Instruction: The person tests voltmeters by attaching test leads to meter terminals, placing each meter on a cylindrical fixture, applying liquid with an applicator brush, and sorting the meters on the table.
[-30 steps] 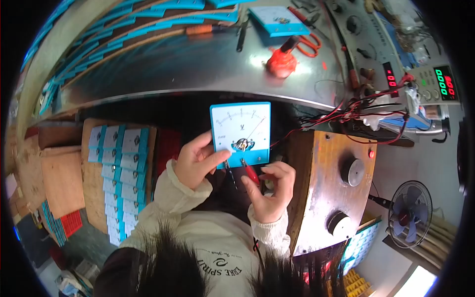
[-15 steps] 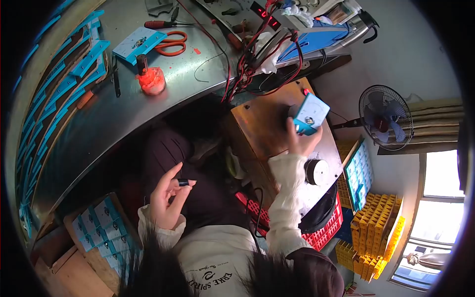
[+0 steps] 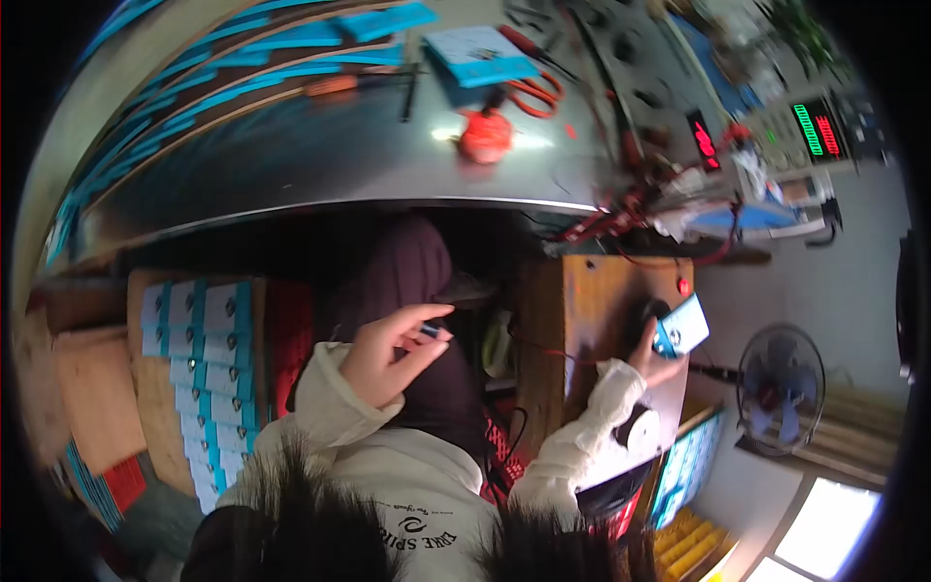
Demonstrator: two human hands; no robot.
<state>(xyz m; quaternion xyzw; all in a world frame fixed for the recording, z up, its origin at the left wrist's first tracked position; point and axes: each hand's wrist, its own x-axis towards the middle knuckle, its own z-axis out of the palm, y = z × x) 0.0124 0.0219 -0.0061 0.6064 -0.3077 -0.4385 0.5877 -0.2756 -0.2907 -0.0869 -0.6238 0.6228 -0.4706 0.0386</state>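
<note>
My right hand (image 3: 659, 364) grips a meter part (image 3: 686, 328) with a blue base and a white face, tilted beside a dark round piece on the wooden box (image 3: 592, 320). A white-topped round knob (image 3: 638, 429) sits on that box, near my right wrist. In front of my lap, my left hand (image 3: 393, 354) is raised with fingers loosely bent and apart. A dark band (image 3: 432, 331) shows around one finger; no held object is visible there. On the metal bench lie another blue-and-white part (image 3: 480, 56), orange-handled scissors (image 3: 536, 95) and a red-smeared jar (image 3: 486, 136).
Blue parts (image 3: 281, 39) line the bench's left shelves. Rows of blue-and-white parts (image 3: 218, 335) cover a board at my left. Red wires (image 3: 621, 218) tangle by the bench edge, near a lit display (image 3: 815, 128). A fan (image 3: 781, 388) stands right of the wooden box.
The view has swung, so the bench and box appear shifted. My right hand still grips the meter part by the box. My left hand stays raised with its fingers bent.
</note>
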